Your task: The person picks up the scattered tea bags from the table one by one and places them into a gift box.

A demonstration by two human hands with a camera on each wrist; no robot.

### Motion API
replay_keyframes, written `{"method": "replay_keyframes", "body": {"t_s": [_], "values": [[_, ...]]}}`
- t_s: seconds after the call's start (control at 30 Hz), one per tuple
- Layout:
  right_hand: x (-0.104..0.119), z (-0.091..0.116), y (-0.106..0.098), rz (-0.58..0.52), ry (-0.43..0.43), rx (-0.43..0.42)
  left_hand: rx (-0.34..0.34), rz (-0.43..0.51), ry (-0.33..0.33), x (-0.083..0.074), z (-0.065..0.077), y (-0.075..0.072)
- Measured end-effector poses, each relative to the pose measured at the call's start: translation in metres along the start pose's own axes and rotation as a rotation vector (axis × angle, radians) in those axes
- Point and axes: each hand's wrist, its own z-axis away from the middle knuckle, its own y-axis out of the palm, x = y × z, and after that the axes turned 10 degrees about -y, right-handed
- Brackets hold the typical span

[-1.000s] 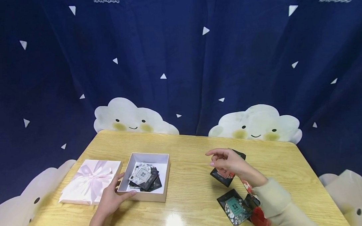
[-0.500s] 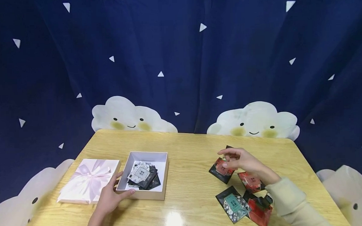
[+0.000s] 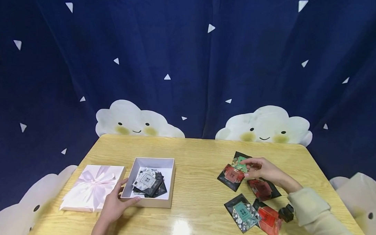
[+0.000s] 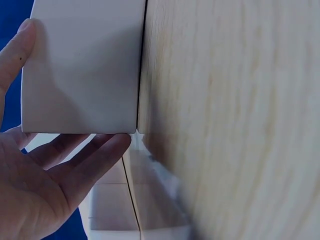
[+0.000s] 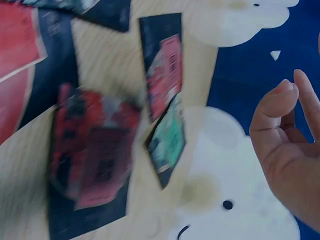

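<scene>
My left hand (image 3: 112, 207) holds the near left corner of an open, pale box (image 3: 158, 203), thumb along its front and fingers against its left side. In the left wrist view, the fingertips (image 4: 122, 142) rest on the box wall (image 4: 85, 75). Inside lie several flat black and white floral sachets (image 3: 146, 181). My right hand (image 3: 267, 170) hovers with bent fingers and nothing held, above a green-labelled sachet (image 3: 240, 164) and a dark red sachet (image 3: 261, 190). Beside them lies another red-labelled sachet (image 3: 231, 175). The right wrist view shows this hand (image 5: 290, 135) without anything between thumb and fingers.
A white lid (image 3: 92, 190) with a pink ribbon bow lies left of the box. Nearer the front right are a teal-labelled sachet (image 3: 242, 212), a bright red sachet (image 3: 269, 220) and a small black object (image 3: 286, 213) by the sleeve. A blue curtain (image 3: 186, 62) hangs behind the table.
My right hand has moved to the right over the sachets, carrying nothing, and the green-labelled sachet now shows. My left hand stays at the box corner. The head view has shifted slightly.
</scene>
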Motion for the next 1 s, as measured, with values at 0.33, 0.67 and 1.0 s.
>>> {"method": "replay_keyframes", "body": {"t_s": [0.33, 0.67, 1.0], "values": [[-0.036, 0.013, -0.014, 0.015, 0.059, -0.017, 0.001, -0.004, -0.003, 0.001, 0.0, -0.002], [-0.056, 0.024, -0.032, 0.052, 0.146, -0.047, 0.011, 0.014, -0.009, -0.001, 0.0, -0.002], [-0.077, 0.036, -0.048, 0.204, 0.218, -0.082, 0.012, 0.016, -0.011, 0.0, 0.0, -0.001]]}}
